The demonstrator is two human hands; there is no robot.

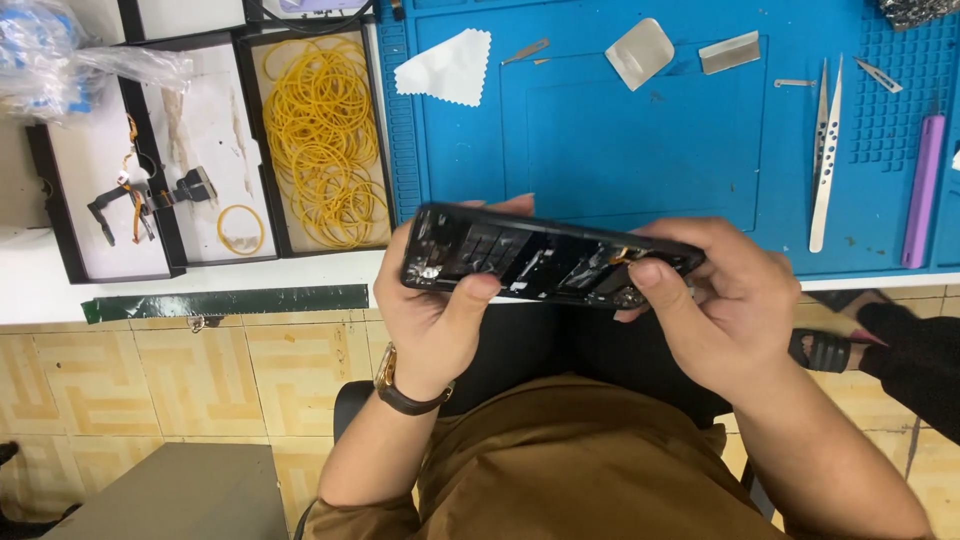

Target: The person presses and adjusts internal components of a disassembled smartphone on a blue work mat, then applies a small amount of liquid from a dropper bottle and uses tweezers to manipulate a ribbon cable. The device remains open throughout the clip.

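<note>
**Two hands hold an opened phone over the lap**

The biggest thing is the blue work mat [640, 130] at twelve o'clock, on a white bench. At ten o'clock sits a black tray [60, 215] with small parts, and beside it a tray full of yellow rubber bands [322, 140]. At two o'clock on the mat lie silver tweezers [824, 150] and a purple tool [922, 190]. A white cloth [448, 68] lies at eleven o'clock.

In the middle, just in front of the bench edge, is the black phone [545, 260]. Its back is off, so the parts inside show. The left hand [435, 300] is curled around the phone's left end, with the thumb on top. It wears a brown watch [405, 392]. The right hand [725, 300] is closed around the right end, with the thumb pressing near a small orange part.

I think the person is checking or working loose something inside. The next move likely needs a steady grip and a gentle, careful thumb.
</note>
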